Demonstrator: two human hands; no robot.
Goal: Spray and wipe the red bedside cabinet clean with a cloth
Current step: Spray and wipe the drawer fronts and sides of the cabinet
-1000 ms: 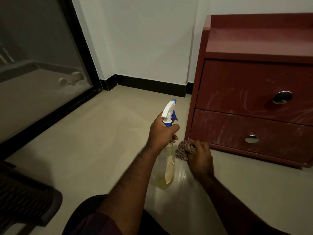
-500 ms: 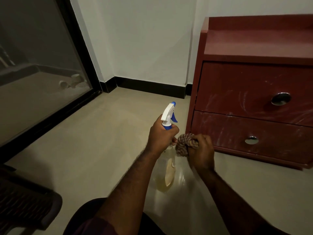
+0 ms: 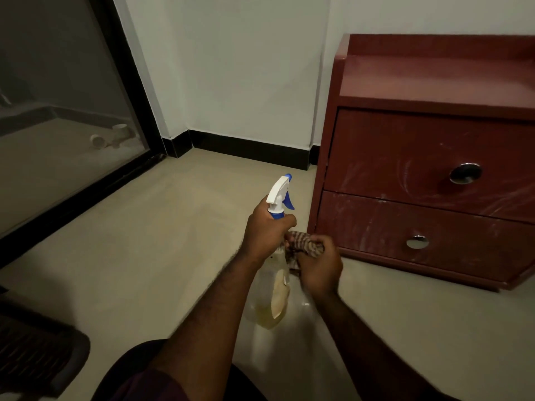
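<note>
Spray bottle (image 3: 278,195) and checked cloth (image 3: 304,244) held low over the floor (image 3: 139,244), near the lower left corner of the red bedside cabinet (image 3: 405,82).
The left hand (image 3: 265,231) has its grip closed round the bottle's neck, nozzle up, with yellowish liquid in the clear body below. The right hand (image 3: 321,269) bunches the cloth in a closed grip, right beside the left hand's fingers. The cabinet stands on the floor by the wall (image 3: 246,68), both drawer fronts (image 3: 405,227) streaked white.
</note>
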